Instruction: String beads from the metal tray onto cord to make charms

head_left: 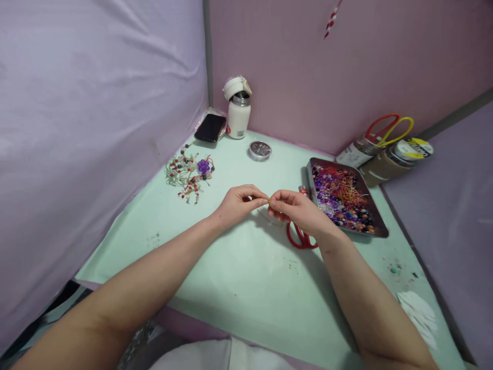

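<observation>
Above the middle of the table, the fingertips of my left hand (246,203) and my right hand (290,205) meet in a pinch. Between them shows a tiny yellowish bead (269,202), mostly covered by the fingers. A thin pale cord (269,221) curves below the hands. Under my right hand lie red-handled scissors (297,239), partly hidden by the wrist. Just right of that hand, a dark metal tray (379,230) holds purple, black and orange beads and a tangle of red and orange cords.
Strung bead pieces (188,172) lie at the left. A phone (210,127), an open white bottle (239,118) and a round clear case (260,150) stand at the back. Behind the tray are containers (396,159) with red and yellow scissors (389,131). White cloth (418,313) lies front right.
</observation>
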{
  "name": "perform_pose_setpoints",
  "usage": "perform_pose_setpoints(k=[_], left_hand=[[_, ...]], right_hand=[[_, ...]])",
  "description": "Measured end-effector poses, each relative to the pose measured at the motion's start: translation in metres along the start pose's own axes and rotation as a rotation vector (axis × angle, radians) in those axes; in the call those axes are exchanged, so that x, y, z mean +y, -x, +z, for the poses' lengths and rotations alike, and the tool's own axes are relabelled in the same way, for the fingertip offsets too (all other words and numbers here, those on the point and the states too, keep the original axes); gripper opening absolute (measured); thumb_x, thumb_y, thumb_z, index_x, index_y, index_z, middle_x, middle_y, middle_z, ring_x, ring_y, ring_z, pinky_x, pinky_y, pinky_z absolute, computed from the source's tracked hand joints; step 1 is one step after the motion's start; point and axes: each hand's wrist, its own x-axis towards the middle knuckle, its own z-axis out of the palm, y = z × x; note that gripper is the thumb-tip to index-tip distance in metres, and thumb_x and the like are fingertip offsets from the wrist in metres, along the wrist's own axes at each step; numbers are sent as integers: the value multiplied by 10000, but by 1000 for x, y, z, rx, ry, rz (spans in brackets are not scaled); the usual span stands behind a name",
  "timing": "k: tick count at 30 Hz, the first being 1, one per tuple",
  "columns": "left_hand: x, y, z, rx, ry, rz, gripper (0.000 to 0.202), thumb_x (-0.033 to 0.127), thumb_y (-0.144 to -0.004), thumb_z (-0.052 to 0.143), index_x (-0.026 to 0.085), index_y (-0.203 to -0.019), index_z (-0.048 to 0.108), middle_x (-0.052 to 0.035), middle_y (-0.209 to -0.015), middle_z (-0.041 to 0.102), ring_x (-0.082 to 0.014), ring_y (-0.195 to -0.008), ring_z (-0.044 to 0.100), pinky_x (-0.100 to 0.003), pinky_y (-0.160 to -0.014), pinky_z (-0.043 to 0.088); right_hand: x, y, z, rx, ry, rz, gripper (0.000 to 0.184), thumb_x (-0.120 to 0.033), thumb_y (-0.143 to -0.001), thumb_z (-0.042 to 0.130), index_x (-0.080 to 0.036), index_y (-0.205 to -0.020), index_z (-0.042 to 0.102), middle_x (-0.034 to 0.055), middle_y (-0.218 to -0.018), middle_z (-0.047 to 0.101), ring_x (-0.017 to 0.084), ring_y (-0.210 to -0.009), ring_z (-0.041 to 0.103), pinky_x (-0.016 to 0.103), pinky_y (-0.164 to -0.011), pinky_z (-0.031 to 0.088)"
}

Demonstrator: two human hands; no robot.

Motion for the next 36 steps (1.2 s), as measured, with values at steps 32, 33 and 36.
perform_pose_setpoints(k=[32, 33, 36], left_hand=[[3, -1, 1, 58, 69, -116, 141, 293, -725, 668, 157, -743, 697, -41, -789, 665, -141, -769, 576, -267, -724, 439], [3, -1, 1, 65, 69, -119, 148, 299, -724, 669, 156, -745, 696, -42, -794, 668, -141, -770, 577, -266, -724, 438], [1, -2, 0, 71, 71, -121, 157, 307, -726, 665, 156, -757, 696, -41, -802, 673, -144, -781, 581, -268, -735, 436]], right_hand=[[0, -4, 2, 237, 168, -152, 267, -446, -777, 622, -187, -838, 607, 13, -794, 617, 125, -691, 525, 271, -661, 425], [-2, -3, 2, 243, 182, -160, 269, -452, -796, 596, -187, -838, 614, 14, -796, 619, 127, -703, 527, 275, -683, 427], [-5, -1, 1, 195, 208, -158, 275, -461, -817, 571, -197, -866, 630, 26, -852, 636, 146, -764, 542, 286, -712, 432]])
